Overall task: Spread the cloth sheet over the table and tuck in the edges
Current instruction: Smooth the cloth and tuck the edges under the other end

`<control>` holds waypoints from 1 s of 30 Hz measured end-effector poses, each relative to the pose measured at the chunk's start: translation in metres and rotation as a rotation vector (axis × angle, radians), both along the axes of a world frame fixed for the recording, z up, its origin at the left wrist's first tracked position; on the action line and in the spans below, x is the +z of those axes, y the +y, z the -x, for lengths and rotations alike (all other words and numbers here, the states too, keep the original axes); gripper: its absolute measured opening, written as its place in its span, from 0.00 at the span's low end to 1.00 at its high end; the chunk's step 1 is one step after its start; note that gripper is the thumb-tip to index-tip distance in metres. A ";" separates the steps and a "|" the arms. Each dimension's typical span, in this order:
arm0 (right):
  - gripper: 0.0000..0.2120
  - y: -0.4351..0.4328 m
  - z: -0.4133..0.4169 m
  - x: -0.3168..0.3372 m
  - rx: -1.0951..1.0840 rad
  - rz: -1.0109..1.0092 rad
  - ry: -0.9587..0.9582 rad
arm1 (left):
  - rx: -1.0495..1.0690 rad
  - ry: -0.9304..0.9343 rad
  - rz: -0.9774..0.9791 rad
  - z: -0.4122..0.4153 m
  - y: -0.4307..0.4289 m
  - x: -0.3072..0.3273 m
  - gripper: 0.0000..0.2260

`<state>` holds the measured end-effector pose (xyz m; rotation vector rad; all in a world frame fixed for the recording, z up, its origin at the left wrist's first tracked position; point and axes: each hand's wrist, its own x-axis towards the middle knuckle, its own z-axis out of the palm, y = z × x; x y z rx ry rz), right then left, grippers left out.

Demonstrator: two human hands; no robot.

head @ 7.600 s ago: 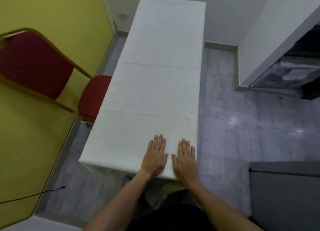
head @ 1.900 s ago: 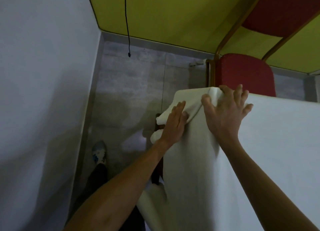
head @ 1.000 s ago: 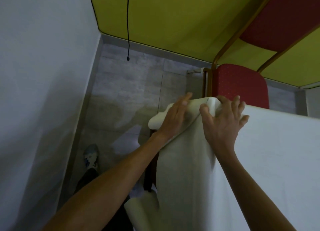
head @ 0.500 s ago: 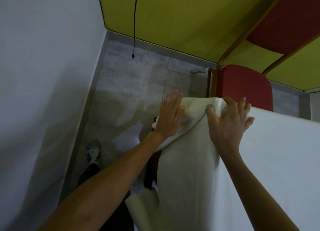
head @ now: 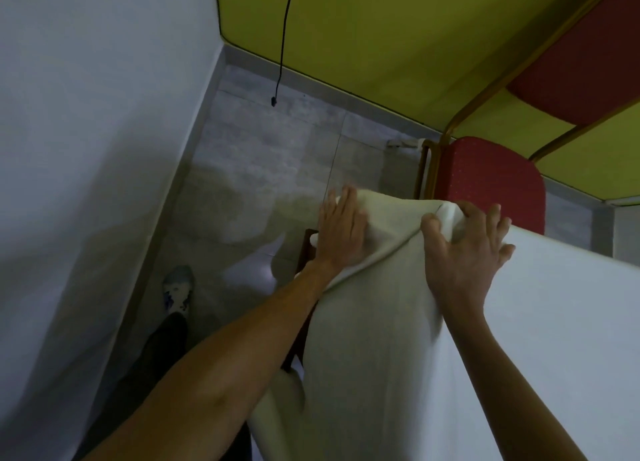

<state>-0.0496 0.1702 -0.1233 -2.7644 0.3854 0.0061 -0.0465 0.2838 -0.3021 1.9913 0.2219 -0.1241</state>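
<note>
The white cloth sheet (head: 519, 322) covers the table top and hangs down its near end. At the table's corner the sheet forms a raised flap (head: 391, 218). My left hand (head: 341, 234) lies flat on that flap, fingers together, pressing it outward over the corner. My right hand (head: 464, 253) rests on the table top beside it, fingers spread and thumb hooked at the fold, pinning the cloth. A dark wooden table leg (head: 306, 256) shows under the flap.
A red chair (head: 491, 183) with a gold frame stands just beyond the corner, against the yellow wall (head: 381, 38). A black cable (head: 282, 45) hangs down that wall. A grey wall (head: 86, 149) is close on the left; my shoe (head: 178, 289) is on the tiled floor.
My left hand has slid up and outward along the corner flap, flattening it. My right hand has stayed pinned on the corner, and the view has tilted slightly.
</note>
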 end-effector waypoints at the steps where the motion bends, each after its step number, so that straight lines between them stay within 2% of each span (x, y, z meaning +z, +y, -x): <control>1: 0.30 0.000 0.000 0.000 -0.001 -0.002 -0.002 | 0.013 -0.051 0.052 -0.004 -0.002 0.016 0.33; 3: 0.30 0.000 0.000 0.001 -0.005 0.001 -0.004 | 0.008 -0.168 0.133 -0.011 -0.011 0.049 0.28; 6: 0.31 0.001 0.001 0.002 -0.001 -0.006 -0.012 | -0.061 -0.268 0.168 -0.015 -0.030 0.074 0.27; 10: 0.30 0.001 0.000 0.001 -0.006 0.003 -0.009 | -0.079 -0.184 0.136 -0.010 -0.032 0.049 0.27; 15: 0.30 -0.001 0.000 -0.001 0.001 -0.002 -0.012 | -0.170 -0.070 -0.068 -0.004 -0.016 0.014 0.35; 18: 0.30 -0.002 0.000 -0.002 -0.009 -0.017 -0.014 | -0.231 -0.035 -0.146 -0.002 -0.005 0.007 0.37; 22: 0.30 -0.002 0.000 0.001 -0.015 -0.019 -0.007 | -0.288 0.016 -0.177 0.003 0.003 0.015 0.31; 30: 0.36 0.000 0.003 0.007 -0.001 0.019 0.021 | -0.488 0.047 -0.265 0.018 0.018 0.071 0.27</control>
